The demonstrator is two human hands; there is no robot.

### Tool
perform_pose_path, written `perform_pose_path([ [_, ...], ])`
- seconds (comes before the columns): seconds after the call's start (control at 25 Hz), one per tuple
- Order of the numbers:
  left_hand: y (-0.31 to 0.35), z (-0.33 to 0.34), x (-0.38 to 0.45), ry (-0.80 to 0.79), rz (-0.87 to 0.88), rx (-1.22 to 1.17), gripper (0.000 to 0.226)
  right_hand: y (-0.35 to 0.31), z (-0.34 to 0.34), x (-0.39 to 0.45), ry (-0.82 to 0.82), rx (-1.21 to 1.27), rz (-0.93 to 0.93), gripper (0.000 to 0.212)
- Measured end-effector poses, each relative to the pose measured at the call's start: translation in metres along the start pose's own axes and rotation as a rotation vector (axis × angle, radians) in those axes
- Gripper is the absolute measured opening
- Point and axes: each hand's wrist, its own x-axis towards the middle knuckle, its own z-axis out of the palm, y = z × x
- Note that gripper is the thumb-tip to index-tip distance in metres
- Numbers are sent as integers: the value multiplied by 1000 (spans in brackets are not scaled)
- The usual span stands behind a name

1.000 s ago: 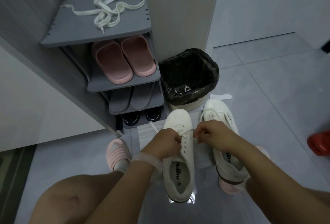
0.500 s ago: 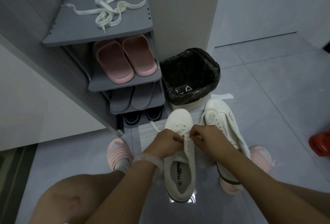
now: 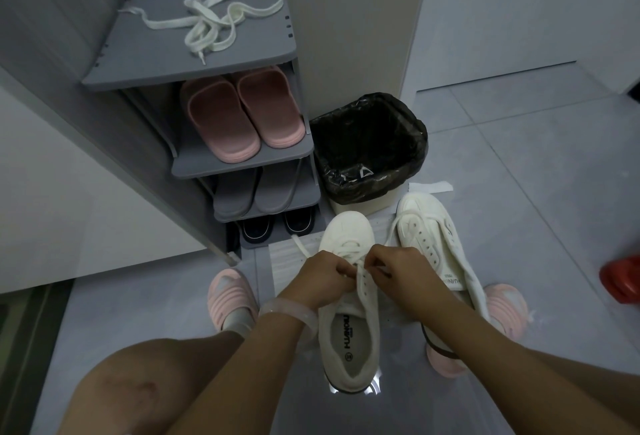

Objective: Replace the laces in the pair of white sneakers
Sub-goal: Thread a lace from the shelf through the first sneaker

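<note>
Two white sneakers stand on the floor in front of me. The left sneaker points away from me, and a white lace crosses its lower eyelets. My left hand and my right hand meet over its tongue, each with fingers curled and pinching the lace. One loose lace end trails off to the left of the toe. The right sneaker lies beside it with its eyelets mostly bare and a lace looped at the toe. A bundle of loose white laces lies on the rack's top shelf.
A grey shoe rack at the left holds pink slippers, grey slippers and dark shoes. A bin with a black liner stands just behind the sneakers. My feet wear pink slippers. A red object sits at the right edge.
My two hands have drawn closer together over the left sneaker's tongue. The sneakers have stayed where they were.
</note>
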Motion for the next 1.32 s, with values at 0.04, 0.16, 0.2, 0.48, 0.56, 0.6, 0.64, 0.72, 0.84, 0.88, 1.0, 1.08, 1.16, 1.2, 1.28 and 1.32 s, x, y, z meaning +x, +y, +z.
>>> perform_pose_path([
  [0.04,0,0,0,1,4,-2,22,0,-1,-1,-26,-2,-1,15],
  [0.16,0,-1,0,5,4,-9,22,-2,0,-1,-72,-49,-10,17],
  [0.2,0,-2,-1,13,2,-7,23,-4,3,-1,-77,-73,-19,18],
  [0.48,-5,-7,-4,102,-6,50,24,-11,25,3,-2,200,176,16],
  [0.56,-7,-8,-4,135,-25,42,26,-10,29,6,26,279,240,26],
  [0.6,-7,-7,-5,143,-28,32,26,-10,30,7,29,299,259,22],
  [0.64,-7,-6,-6,150,-20,37,25,-9,30,7,24,306,276,16],
  [0.72,-7,-2,-7,167,16,77,21,-7,31,6,13,278,281,10],
  [0.84,-9,5,-5,175,38,92,17,-4,30,-3,28,175,176,31],
  [0.88,-9,8,-4,180,40,84,17,-3,30,-7,41,127,107,40],
  [1.0,-9,17,-3,220,61,148,20,-7,27,-14,19,6,-12,59],
  [1.08,-6,14,-5,263,98,198,18,-13,20,-12,-82,-45,28,77],
  [1.16,1,0,-10,335,156,197,16,-16,14,-8,-111,-121,68,79],
  [1.2,7,-10,-12,388,180,94,15,-16,12,-7,-117,-156,89,73],
  [1.28,27,-44,-27,459,234,-473,20,-19,9,-6,-135,-176,131,59],
  [1.32,36,-67,-38,489,283,-828,24,-21,9,-6,-147,-186,142,57],
])
